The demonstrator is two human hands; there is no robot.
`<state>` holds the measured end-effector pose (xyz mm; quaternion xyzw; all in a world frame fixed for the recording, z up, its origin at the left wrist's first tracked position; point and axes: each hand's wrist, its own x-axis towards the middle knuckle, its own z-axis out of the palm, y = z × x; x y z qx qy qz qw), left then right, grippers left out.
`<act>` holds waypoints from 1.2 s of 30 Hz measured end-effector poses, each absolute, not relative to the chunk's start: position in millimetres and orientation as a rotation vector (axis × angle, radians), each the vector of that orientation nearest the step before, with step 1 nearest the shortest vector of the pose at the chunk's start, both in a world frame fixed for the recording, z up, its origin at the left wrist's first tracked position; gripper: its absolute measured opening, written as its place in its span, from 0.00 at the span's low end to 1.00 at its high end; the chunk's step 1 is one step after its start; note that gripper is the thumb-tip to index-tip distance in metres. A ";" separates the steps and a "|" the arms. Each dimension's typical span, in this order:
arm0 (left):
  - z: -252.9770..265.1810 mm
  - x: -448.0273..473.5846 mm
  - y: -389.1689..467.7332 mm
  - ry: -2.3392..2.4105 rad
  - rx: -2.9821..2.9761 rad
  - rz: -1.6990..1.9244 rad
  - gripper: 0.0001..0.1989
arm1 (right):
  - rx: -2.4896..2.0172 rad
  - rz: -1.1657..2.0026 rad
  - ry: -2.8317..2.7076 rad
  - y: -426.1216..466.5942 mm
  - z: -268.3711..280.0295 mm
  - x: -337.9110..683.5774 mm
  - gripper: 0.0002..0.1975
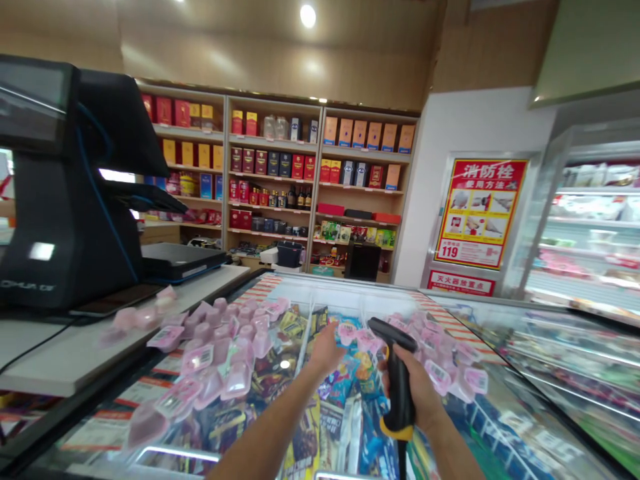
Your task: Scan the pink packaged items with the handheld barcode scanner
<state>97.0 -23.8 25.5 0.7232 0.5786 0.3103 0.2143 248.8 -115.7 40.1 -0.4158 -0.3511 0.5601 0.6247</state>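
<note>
My right hand (417, 383) is wrapped round the handle of a black and yellow barcode scanner (400, 387), its head tilted up and to the left. Over the freezer's glass top, my left hand (326, 350) reaches forward with its fingers closed at the edge of a small pink plastic pack (347, 333) bearing a barcode label. Just right of that, another pink pack (367, 341) sits near the scanner head. More labelled pink packs (440, 377) lie in a group to the right of the scanner. A larger pile of pink packs (240, 373) spreads over the glass at left.
Under the glass of the chest freezer (370, 285) are colourful bagged goods. A black checkout terminal (60, 200) and a scale (183, 259) stand on the white counter (65, 357) at left, with several pink pieces. Shelves of boxes (273, 163) line the back wall.
</note>
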 end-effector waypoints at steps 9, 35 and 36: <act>38.8 -40.8 -29.1 1.887 1.839 0.844 0.11 | -0.940 1.385 -0.885 -119.6 39.5 224.2 0.14; 41.8 13.2 4.4 1.515 1.390 1.040 0.15 | -0.913 1.339 -0.919 -110.5 56.5 228.1 0.14; 37.1 19.0 5.7 1.566 1.438 1.018 0.14 | -0.943 1.286 -0.900 -109.3 58.0 236.0 0.14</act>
